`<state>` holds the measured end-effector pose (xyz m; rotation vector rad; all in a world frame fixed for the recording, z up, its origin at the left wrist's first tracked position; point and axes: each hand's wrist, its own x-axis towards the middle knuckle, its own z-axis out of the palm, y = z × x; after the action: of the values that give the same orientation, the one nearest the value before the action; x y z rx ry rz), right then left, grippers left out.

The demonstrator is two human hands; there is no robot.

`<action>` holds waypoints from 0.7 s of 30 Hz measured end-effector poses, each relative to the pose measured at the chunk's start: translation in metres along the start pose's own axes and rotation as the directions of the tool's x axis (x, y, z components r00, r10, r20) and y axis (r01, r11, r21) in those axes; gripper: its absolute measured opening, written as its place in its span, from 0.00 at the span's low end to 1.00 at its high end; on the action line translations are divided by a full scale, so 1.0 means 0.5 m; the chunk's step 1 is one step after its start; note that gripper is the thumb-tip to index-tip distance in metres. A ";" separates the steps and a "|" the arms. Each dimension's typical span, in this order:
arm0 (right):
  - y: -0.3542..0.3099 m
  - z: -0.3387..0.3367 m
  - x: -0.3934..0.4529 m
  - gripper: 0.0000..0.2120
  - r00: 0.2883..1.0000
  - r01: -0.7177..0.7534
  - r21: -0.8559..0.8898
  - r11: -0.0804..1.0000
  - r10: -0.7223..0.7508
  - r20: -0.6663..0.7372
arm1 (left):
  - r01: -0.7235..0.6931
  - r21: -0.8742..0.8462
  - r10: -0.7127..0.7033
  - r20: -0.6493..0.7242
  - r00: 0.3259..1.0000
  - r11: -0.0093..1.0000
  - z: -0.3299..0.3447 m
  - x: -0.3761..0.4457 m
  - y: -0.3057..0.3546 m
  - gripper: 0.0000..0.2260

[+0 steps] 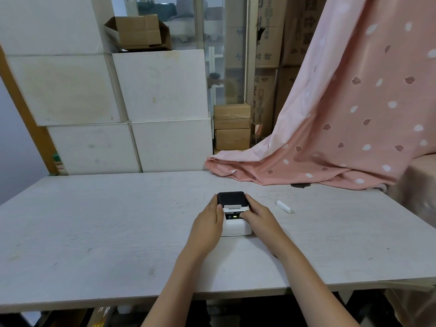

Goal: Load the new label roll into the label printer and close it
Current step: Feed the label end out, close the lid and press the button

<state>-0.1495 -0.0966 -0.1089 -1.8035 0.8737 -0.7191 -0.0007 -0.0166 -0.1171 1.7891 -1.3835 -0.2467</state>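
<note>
The label printer (234,214) sits mid-worktop (118,232), dark lid down, a green light lit on its panel and a strip of white label showing at the slot. The left hand (207,224) cups its left flank, fingers loosely curled against the casing; the right hand (258,215) lies on the right side, thumb near the panel. If the lid is not latched (I cannot tell), a press could pinch or skew the strip. A small white tube (284,206) lies well apart, to the right. Whether the roll is inside cannot be seen.
</note>
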 end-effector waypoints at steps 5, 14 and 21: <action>0.000 0.000 0.002 0.22 1.000 0.000 -0.004 1.000 0.000 -0.005 | 0.004 -0.002 -0.004 -0.008 1.000 1.000 0.000 0.000 0.001 0.16; 0.000 0.002 0.002 0.22 1.000 0.005 0.005 1.000 -0.005 -0.008 | -0.001 0.007 0.001 -0.012 1.000 1.000 0.001 -0.001 0.002 0.16; 0.003 0.001 0.002 0.22 1.000 0.015 0.000 1.000 -0.015 -0.008 | 0.008 0.002 -0.008 -0.010 1.000 1.000 -0.001 -0.001 0.004 0.16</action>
<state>-0.1490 -0.0976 -0.1102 -1.8099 0.8665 -0.7359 -0.0019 -0.0158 -0.1158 1.7953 -1.3705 -0.2397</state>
